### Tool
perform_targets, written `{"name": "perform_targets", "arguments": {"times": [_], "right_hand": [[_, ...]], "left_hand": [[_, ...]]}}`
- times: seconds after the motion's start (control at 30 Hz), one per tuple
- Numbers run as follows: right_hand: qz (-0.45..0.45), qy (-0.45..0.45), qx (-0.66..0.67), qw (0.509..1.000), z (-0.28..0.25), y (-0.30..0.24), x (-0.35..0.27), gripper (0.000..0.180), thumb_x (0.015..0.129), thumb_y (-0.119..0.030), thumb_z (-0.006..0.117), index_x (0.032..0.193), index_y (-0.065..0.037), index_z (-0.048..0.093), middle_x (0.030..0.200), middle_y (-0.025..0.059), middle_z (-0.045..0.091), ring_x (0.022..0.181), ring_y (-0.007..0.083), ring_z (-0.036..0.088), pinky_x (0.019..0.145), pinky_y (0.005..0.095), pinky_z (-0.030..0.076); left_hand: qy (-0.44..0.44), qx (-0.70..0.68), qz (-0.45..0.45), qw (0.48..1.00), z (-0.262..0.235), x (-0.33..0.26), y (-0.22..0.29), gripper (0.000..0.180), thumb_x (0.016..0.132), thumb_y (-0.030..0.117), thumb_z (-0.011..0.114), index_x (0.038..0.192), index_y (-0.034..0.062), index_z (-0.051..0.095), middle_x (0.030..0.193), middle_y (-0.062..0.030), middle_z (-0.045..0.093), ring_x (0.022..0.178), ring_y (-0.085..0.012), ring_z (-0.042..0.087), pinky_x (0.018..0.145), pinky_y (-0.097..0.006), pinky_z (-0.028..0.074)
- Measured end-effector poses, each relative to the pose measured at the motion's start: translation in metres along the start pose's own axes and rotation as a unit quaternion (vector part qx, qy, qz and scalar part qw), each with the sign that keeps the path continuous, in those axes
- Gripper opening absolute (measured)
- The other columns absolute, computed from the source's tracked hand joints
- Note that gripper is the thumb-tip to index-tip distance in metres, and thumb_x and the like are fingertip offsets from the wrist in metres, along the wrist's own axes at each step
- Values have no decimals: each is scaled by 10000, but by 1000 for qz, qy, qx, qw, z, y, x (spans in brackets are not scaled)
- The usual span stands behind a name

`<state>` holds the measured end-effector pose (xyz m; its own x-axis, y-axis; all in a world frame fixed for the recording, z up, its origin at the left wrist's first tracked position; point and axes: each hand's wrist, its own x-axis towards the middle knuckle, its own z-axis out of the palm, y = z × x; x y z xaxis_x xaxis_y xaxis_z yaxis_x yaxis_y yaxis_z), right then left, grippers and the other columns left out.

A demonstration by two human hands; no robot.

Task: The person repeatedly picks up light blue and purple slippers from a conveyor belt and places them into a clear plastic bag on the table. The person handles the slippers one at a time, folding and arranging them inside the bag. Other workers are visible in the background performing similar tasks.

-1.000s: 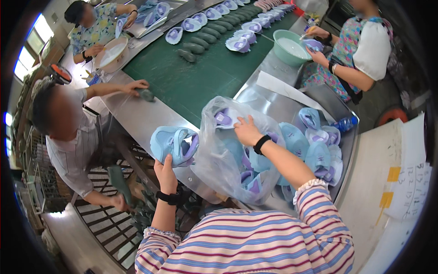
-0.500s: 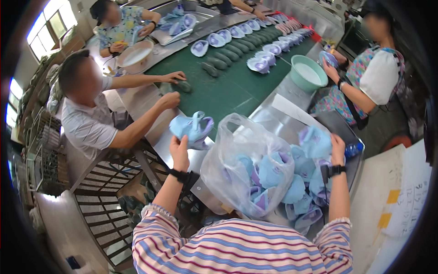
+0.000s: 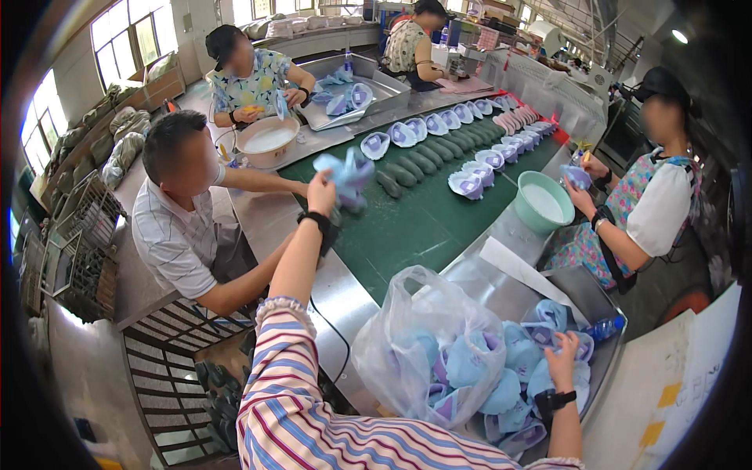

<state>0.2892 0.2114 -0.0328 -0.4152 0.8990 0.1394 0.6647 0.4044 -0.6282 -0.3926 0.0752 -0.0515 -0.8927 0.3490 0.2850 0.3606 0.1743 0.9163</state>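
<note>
Stretched forward over the green table, my left hand [image 3: 320, 193] grips a light blue shoe upper [image 3: 350, 174] with purple parts, blurred by motion. My right hand [image 3: 561, 362] is over the heap of blue shoe uppers [image 3: 518, 352] on the right, its fingers apart at the heap's edge, apparently holding none. A clear plastic bag [image 3: 384, 345] full of more uppers stands left of that heap. Beyond my left hand, dark green shoe lasts [image 3: 405, 168] lie in a row between two rows of uppers [image 3: 403, 134].
To the left a person in a white shirt [image 3: 174, 227] reaches toward the table near my left hand. On the right, another person handles an upper by a green basin [image 3: 540, 202]. A beige basin [image 3: 268, 142] stands far left, and a blue-capped bottle [image 3: 603, 327] lies beside the heap.
My left hand has moved forward over the green table with its upper. The right hand has let go of an upper and sits lower over the heap. My view has tilted up.
</note>
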Motion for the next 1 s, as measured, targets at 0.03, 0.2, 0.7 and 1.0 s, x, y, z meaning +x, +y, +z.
{"name": "perform_targets", "arguments": {"times": [0.03, 0.2, 0.7, 1.0], "right_hand": [[-20, -25, 35, 999, 0, -28, -4, 410, 713, -47, 627, 1112, -40, 535, 1227, 129, 413, 970, 264, 534, 788, 333, 475], [-127, -300, 148, 934, 37, -108, -33, 260, 778, -69, 591, 1035, -28, 583, 960, 124, 607, 875, 260, 605, 732, 335, 492], [-62, -337, -181, 922, 35, 8, -27, 796, 639, -173, 725, 1347, -134, 364, 1406, 103, 342, 1177, 386, 439, 934, 436, 421], [-245, -145, -159, 945, 109, -15, -8, 382, 760, -51, 522, 1133, -99, 592, 1196, 95, 540, 1105, 297, 477, 894, 412, 417]], "left_hand": [[-78, -51, -61, 994, -3, 10, 14, 326, 794, 51, 522, 1115, 34, 578, 994, -111, 622, 903, -208, 580, 760, -302, 468], [-351, 28, 48, 935, 48, -94, 86, 341, 794, 145, 556, 1097, -13, 570, 1081, -139, 616, 933, -249, 611, 804, -333, 471], [-733, 392, 283, 478, -45, -411, 63, 299, 786, 426, 568, 928, 185, 673, 1103, -124, 570, 1150, -390, 451, 913, -534, 326], [-598, 185, 313, 714, 94, -413, 80, 548, 757, 187, 647, 1233, 20, 432, 1311, -160, 414, 1218, -378, 388, 968, -503, 360]]}}
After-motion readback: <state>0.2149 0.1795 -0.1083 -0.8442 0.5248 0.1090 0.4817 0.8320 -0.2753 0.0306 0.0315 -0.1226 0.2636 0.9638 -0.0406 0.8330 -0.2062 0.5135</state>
